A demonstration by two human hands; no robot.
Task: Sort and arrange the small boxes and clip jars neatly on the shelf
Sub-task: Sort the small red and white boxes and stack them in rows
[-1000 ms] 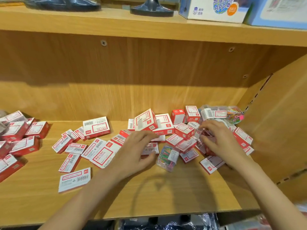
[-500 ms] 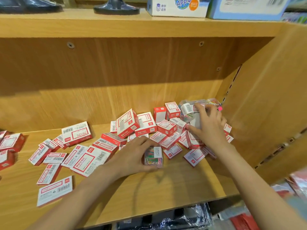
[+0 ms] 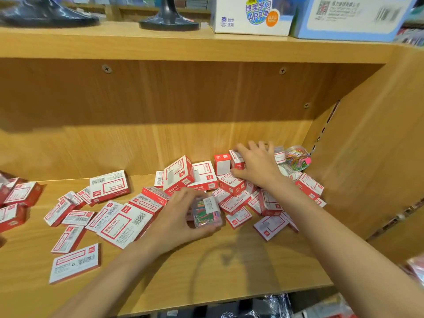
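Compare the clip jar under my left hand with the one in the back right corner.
The near jar is boxy with flat sides; the corner jar looks round. The left hand grips the near jar at the middle of the shelf; the corner jar lies untouched beside the side wall. Both are clear, hold colourful clips and carry a white label.

upper board: black stand base [image 3: 168, 21] at 12 o'clock | white carton with globe print [image 3: 251, 16] at 1 o'clock | blue carton [image 3: 351, 17] just right of it
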